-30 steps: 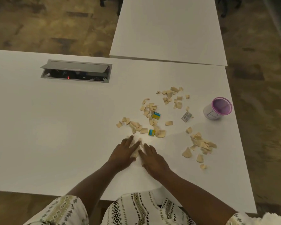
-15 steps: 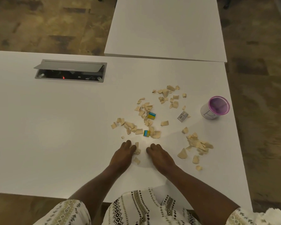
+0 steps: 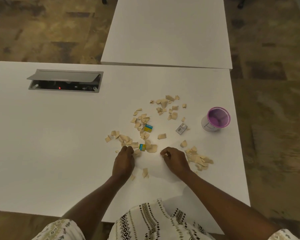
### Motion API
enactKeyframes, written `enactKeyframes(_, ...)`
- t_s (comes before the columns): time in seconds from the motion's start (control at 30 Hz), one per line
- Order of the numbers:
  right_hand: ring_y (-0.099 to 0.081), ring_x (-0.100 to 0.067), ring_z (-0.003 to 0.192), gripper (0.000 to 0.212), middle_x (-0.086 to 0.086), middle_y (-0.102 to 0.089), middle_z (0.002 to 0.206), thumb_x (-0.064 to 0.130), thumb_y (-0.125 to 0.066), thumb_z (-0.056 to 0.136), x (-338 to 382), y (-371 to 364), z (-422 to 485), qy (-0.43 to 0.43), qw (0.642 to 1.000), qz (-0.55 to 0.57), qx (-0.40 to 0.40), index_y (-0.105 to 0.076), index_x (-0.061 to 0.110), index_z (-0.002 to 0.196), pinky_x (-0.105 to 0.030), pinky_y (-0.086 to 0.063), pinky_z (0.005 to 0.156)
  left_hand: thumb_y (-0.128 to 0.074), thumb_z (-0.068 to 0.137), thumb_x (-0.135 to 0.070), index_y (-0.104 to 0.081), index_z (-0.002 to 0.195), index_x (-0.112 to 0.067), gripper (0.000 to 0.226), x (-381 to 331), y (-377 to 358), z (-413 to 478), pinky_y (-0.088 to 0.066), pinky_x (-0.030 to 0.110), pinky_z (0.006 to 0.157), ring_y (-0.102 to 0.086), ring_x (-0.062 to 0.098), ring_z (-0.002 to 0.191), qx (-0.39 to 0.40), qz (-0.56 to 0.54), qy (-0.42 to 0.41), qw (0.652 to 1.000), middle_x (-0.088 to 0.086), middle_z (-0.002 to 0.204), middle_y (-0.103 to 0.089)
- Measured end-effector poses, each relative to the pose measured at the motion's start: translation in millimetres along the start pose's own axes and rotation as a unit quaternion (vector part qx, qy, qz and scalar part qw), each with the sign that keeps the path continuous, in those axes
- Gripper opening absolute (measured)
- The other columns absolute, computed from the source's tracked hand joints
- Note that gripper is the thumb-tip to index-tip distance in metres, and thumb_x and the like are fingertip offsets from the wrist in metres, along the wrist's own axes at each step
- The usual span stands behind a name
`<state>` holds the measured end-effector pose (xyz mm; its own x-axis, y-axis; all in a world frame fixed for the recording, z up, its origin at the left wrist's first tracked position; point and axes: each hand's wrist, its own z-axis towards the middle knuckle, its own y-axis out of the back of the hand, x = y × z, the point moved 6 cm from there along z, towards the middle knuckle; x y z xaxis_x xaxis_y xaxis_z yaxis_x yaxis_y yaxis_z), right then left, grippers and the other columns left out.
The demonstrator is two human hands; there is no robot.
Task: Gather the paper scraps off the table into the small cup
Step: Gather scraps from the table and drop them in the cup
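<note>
Both hands rest knuckles-up on the table (image 3: 42,153), so their fingertips and whatever they pinch are mostly hidden. The left hand (image 3: 123,161) is curled nearly closed with its fingers touching a scrap at the near edge of the scraps (image 3: 144,122); the right hand (image 3: 176,161) is curled too, and I cannot tell whether it holds anything. The cup (image 3: 216,121) stands upright at the far right, apart from both hands.

White tables (image 3: 42,153), mottled brown floor (image 3: 42,32)
</note>
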<state>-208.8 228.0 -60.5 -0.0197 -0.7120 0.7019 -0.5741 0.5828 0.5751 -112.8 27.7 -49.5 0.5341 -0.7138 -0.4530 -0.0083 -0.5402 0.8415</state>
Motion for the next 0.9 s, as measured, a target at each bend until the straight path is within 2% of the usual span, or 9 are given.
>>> enactKeyframes(0.13,-0.062,-0.006,0.088,0.017,0.003,-0.074,0.103,0.006,-0.061,0.092,-13,34,7,-0.001,0.999,0.027,-0.023,-0.075,0.012,0.1,0.004,-0.038,0.069,-0.047,0.083,0.001,-0.054,0.079,-0.011,0.015,-19,0,10,-0.041,0.033,0.062,-0.053,0.024,0.074,-0.047,-0.083,0.072,0.993,0.002,0.081,-0.057)
enactKeyframes(0.3,-0.063,-0.005,0.076,0.015,0.007,-0.072,0.09,0.009,-0.062,0.092,-31,73,13,-0.018,0.996,0.067,-0.053,-0.075,0.013,0.099,0.003,-0.04,0.067,-0.053,0.086,0.0,-0.064,0.08,-0.008,0.014,-65,-6,28,-0.041,0.029,0.059,-0.06,0.026,0.073,-0.061,-0.153,0.091,0.982,0.007,0.076,-0.066)
enactKeyframes(0.37,-0.064,0.0,0.075,0.015,0.01,-0.072,0.089,0.011,-0.063,0.092,-37,88,15,-0.021,0.994,0.085,-0.068,-0.074,0.016,0.098,0.001,-0.042,0.068,-0.055,0.087,-0.002,-0.066,0.083,-0.009,0.013,-87,-11,36,-0.049,0.033,0.062,-0.064,0.028,0.073,-0.055,-0.172,0.091,0.979,0.009,0.078,-0.068)
enactKeyframes(0.47,-0.067,-0.003,0.081,0.016,0.014,-0.073,0.09,0.012,-0.062,0.092,-45,115,17,-0.02,0.99,0.109,-0.091,-0.074,0.021,0.098,-0.011,-0.05,0.078,-0.056,0.088,-0.001,-0.067,0.085,-0.008,0.012,-130,-21,48,-0.058,0.046,0.07,-0.067,0.029,0.074,-0.042,-0.198,0.066,0.977,0.01,0.079,-0.069)
enactKeyframes(0.57,-0.07,-0.01,0.087,0.016,0.009,-0.074,0.096,0.011,-0.061,0.094,-53,145,22,-0.025,0.978,0.159,-0.132,-0.074,0.018,0.101,-0.025,-0.056,0.082,-0.056,0.088,-0.002,-0.066,0.085,-0.007,0.012,-181,-27,60,-0.057,0.047,0.071,-0.067,0.026,0.074,-0.039,-0.205,0.016,0.978,0.008,0.079,-0.07)
enactKeyframes(0.7,-0.073,-0.012,0.082,0.015,-0.001,-0.075,0.097,0.026,-0.061,0.096,-67,185,35,-0.069,0.949,0.244,-0.188,-0.073,0.019,0.099,-0.015,-0.057,0.067,-0.057,0.088,-0.004,-0.068,0.087,-0.007,0.012,-252,-33,76,-0.056,0.039,0.071,-0.066,0.022,0.074,-0.033,-0.224,-0.043,0.973,0.007,0.08,-0.071)
enactKeyframes(0.73,-0.073,-0.013,0.081,0.016,-0.002,-0.075,0.095,0.029,-0.06,0.095,-71,193,40,-0.087,0.942,0.258,-0.195,-0.073,0.02,0.098,-0.018,-0.058,0.069,-0.056,0.087,-0.003,-0.068,0.086,-0.007,0.012,-268,-35,80,-0.056,0.039,0.07,-0.065,0.022,0.075,-0.026,-0.227,-0.052,0.972,0.007,0.08,-0.071)
enactKeyframes(0.83,-0.072,-0.02,0.084,0.021,-0.005,-0.075,0.096,0.03,-0.058,0.091,-80,206,57,-0.129,0.92,0.32,-0.188,-0.073,0.019,0.098,-0.043,-0.06,0.086,-0.054,0.085,-0.001,-0.067,0.084,-0.004,0.013,-302,-41,92,-0.053,0.041,0.07,-0.063,0.026,0.077,-0.008,-0.225,-0.066,0.972,0.011,0.081,-0.07)
enactKeyframes(0.9,-0.071,-0.029,0.094,0.022,-0.009,-0.074,0.101,0.029,-0.057,0.09,-82,210,66,-0.143,0.911,0.343,-0.181,-0.074,0.018,0.098,-0.051,-0.057,0.091,-0.052,0.083,0.0,-0.067,0.085,-0.002,0.016,-313,-46,99,-0.053,0.043,0.072,-0.063,0.029,0.08,0.006,-0.218,-0.061,0.974,0.014,0.083,-0.07)
